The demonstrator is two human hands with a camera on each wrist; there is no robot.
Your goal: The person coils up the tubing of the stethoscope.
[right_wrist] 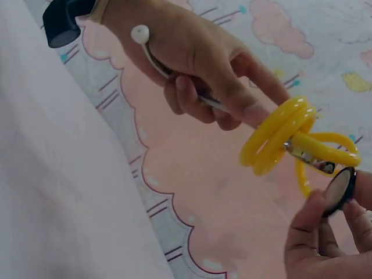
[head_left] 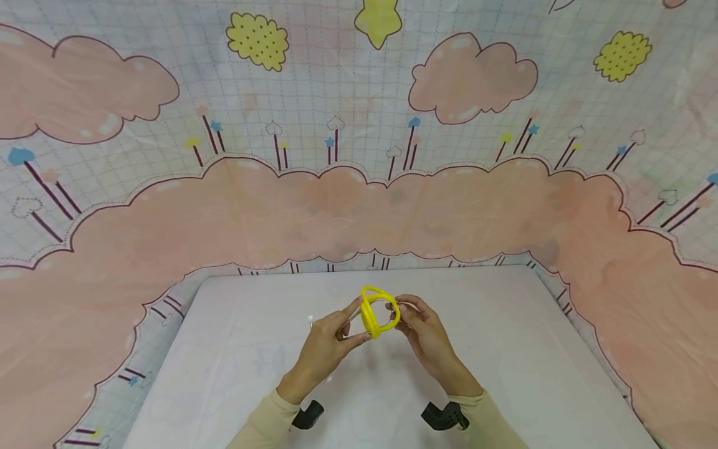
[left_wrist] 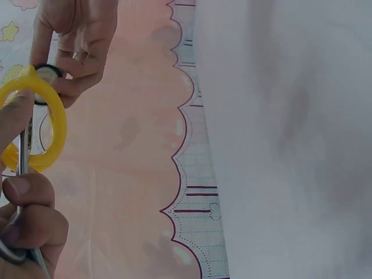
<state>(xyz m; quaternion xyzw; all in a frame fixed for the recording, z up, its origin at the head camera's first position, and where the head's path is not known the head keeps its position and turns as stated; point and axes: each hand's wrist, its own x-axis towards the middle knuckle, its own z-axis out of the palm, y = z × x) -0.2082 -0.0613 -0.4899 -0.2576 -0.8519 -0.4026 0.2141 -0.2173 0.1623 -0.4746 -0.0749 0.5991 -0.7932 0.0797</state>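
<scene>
A stethoscope with yellow tubing (head_left: 368,317) wound into a coil is held above the table between both hands. My left hand (head_left: 324,342) grips its metal ear tubes (left_wrist: 23,145), with fingertips against the coil. A white eartip (right_wrist: 140,34) sticks out past the back of that hand. On the coil's other side, my right hand (head_left: 430,340) pinches the round chest piece (right_wrist: 339,192) by its dark rim. A short metal stem (right_wrist: 311,156) lies beside the tubing near the chest piece. In the head view the chest piece is mostly hidden by fingers.
Beneath the hands is a white table (head_left: 252,386). Behind and beside it hangs a patterned cloth (head_left: 314,212) with pink clouds and stars. Black wrist cameras (head_left: 308,415) sit on both sleeves.
</scene>
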